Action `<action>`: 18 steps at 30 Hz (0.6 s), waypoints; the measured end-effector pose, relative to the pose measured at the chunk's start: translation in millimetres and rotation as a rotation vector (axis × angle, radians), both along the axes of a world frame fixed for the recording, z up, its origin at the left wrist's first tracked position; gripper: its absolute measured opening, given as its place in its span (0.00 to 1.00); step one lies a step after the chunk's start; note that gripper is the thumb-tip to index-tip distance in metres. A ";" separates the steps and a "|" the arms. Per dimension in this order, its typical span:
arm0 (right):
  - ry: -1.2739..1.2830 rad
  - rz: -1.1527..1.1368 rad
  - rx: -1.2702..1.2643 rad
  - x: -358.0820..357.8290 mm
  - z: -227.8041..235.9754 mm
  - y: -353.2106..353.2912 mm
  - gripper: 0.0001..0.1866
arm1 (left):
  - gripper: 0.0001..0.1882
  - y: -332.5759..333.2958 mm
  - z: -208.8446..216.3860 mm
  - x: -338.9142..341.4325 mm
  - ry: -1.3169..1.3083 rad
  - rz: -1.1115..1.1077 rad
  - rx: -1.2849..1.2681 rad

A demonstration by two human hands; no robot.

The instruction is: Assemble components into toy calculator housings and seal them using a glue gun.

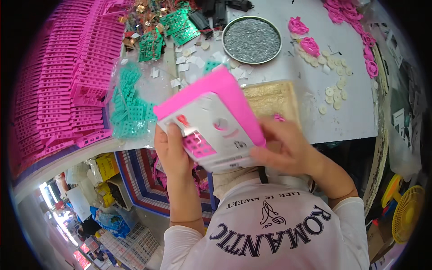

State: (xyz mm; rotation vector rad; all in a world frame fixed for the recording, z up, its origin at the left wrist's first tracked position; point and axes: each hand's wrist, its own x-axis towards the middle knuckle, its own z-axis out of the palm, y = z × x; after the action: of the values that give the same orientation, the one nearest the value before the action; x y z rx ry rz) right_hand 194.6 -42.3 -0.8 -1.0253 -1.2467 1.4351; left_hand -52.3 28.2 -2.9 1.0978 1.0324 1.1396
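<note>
My left hand point(173, 146) grips the left edge of a pink plastic casing point(240, 101) with a pale printed face. My right hand point(285, 148) closes round its right edge. The casing is tilted and slightly blurred, held above the table's near edge. Pink square openings point(198, 144) show in the printed face near my left hand. Partly behind the casing lies a yellowish folded pad point(270, 96), with a small pink piece point(279, 117) near my right fingers.
Stacked pink casings point(54, 67) fill the left. Beside them are teal button pieces point(132, 105) on a clear bag, and green circuit boards point(180, 24) with wires. A round tin of screws point(252, 40) stands at the back. White discs point(335, 94) and pink moulded parts point(310, 46) lie right.
</note>
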 end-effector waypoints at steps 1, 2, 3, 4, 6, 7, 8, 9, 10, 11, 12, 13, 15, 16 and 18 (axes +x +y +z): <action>-0.001 -0.065 -0.004 1.3 3.5 3.2 0.22 | 0.21 -4.0 -3.0 1.5 0.027 -0.039 0.036; 0.000 -0.130 -0.006 2.4 6.7 7.2 0.22 | 0.22 -7.7 -6.3 6.2 0.075 -0.008 0.085; 0.004 -0.188 0.024 0.9 4.7 12.9 0.21 | 0.22 -12.4 -9.8 13.4 0.124 0.024 0.133; 0.015 -0.243 0.062 -1.2 3.1 17.6 0.20 | 0.23 -13.8 -10.2 21.0 0.180 0.060 0.189; 0.097 -0.228 0.000 -1.5 4.9 16.4 0.17 | 0.21 -10.3 -1.3 35.0 0.116 0.098 0.142; 0.130 -0.221 -0.026 -3.2 6.0 15.2 0.16 | 0.21 -9.5 -1.8 32.1 0.201 0.119 0.110; 0.163 -0.212 -0.053 -4.6 7.0 15.2 0.15 | 0.20 -5.6 -2.2 33.9 0.246 0.134 0.105; 0.219 -0.236 -0.075 -4.5 8.9 18.4 0.16 | 0.19 -0.6 -1.2 36.8 0.290 0.151 0.101; 0.276 -0.263 -0.098 -3.3 10.9 22.2 0.17 | 0.19 5.4 -1.5 40.7 0.331 0.162 0.098; 0.332 -0.291 -0.121 -3.2 11.4 24.4 0.17 | 0.19 11.6 -5.8 37.7 0.343 0.153 0.115; 0.292 -0.229 -0.141 -3.1 10.2 21.3 0.19 | 0.19 13.9 -8.2 34.8 0.355 0.145 0.131; 0.249 -0.174 -0.163 -0.9 8.4 14.7 0.20 | 0.22 14.7 11.6 45.2 0.135 0.182 -0.045; 0.210 -0.112 -0.206 6.6 8.2 8.8 0.23 | 0.23 15.2 26.8 57.6 -0.121 0.178 -0.072; 0.210 -0.125 -0.231 12.5 7.8 5.5 0.25 | 0.24 15.7 27.5 62.1 -0.253 0.165 -0.088; 0.275 -0.144 -0.227 16.1 8.1 2.0 0.26 | 0.24 5.5 6.4 48.7 -0.119 0.059 0.020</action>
State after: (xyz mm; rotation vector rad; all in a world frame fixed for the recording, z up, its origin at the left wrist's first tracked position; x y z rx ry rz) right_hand 210.7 -40.3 7.3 -1.0051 -0.8104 1.5682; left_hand -3.7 33.7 3.5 1.0080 0.9679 1.2497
